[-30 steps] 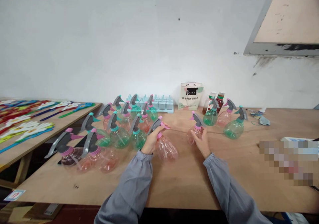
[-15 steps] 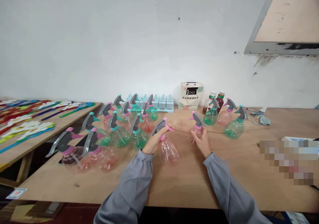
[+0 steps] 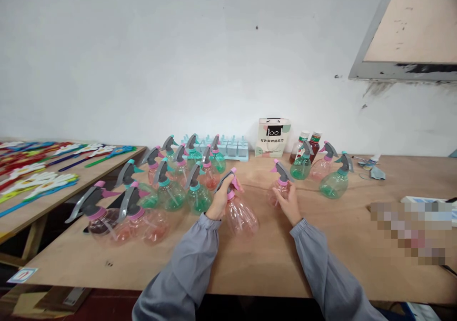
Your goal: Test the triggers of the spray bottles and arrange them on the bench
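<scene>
My left hand (image 3: 220,199) is closed around the grey-and-pink sprayer head of a clear pink spray bottle (image 3: 243,218). That bottle leans a little, its head toward the left; whether its base touches the table I cannot tell. To the right, my right hand (image 3: 290,202) wraps the near side of another pink spray bottle (image 3: 272,196), which stands upright with its pink nozzle pointing left. Left of my hands several green and pink spray bottles stand in a group, among them a green bottle (image 3: 199,199) and a front pink bottle (image 3: 155,226).
Behind stand a light-blue popsicle mould (image 3: 237,150), a paper bag (image 3: 273,140) and two red-filled bottles (image 3: 314,145). More spray bottles, including a green one (image 3: 333,185), are at right. A side table (image 3: 85,180) holds colourful flower-shaped items. The wooden table's front edge (image 3: 264,295) lies near my forearms.
My left hand has turned the held spray bottle slightly, its head shifting a little left. My right hand keeps its hold on the other bottle.
</scene>
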A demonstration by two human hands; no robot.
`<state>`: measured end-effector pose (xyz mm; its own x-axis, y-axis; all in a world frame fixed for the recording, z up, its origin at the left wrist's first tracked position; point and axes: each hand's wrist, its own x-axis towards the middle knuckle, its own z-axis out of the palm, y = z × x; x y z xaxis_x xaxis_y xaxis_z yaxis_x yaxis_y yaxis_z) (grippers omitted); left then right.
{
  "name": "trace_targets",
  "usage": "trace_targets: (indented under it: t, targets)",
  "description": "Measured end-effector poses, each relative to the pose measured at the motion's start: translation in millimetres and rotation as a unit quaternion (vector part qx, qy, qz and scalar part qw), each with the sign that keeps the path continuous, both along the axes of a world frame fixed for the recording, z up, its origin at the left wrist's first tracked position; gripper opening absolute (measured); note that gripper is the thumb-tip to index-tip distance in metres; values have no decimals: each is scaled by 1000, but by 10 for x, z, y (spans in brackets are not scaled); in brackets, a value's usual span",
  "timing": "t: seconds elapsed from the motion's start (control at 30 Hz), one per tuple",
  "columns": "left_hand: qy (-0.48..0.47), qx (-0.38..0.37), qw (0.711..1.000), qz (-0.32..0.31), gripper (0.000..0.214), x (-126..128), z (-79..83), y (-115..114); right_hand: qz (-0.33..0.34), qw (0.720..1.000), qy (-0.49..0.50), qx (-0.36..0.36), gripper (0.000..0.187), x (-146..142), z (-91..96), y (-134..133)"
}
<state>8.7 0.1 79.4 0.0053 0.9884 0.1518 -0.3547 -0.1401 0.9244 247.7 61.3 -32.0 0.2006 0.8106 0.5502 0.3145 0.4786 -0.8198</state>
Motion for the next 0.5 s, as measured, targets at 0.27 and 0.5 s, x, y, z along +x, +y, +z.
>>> trace_targets:
  t: [0.27, 0.5]
  targets:
    - [68, 38, 997, -30, 33, -18, 8, -46, -6, 1000, -4, -3, 59, 3, 2, -5]
    - [52, 49, 997, -3, 38, 43, -4, -57, -3, 1000, 2, 3, 59, -4, 0, -2]
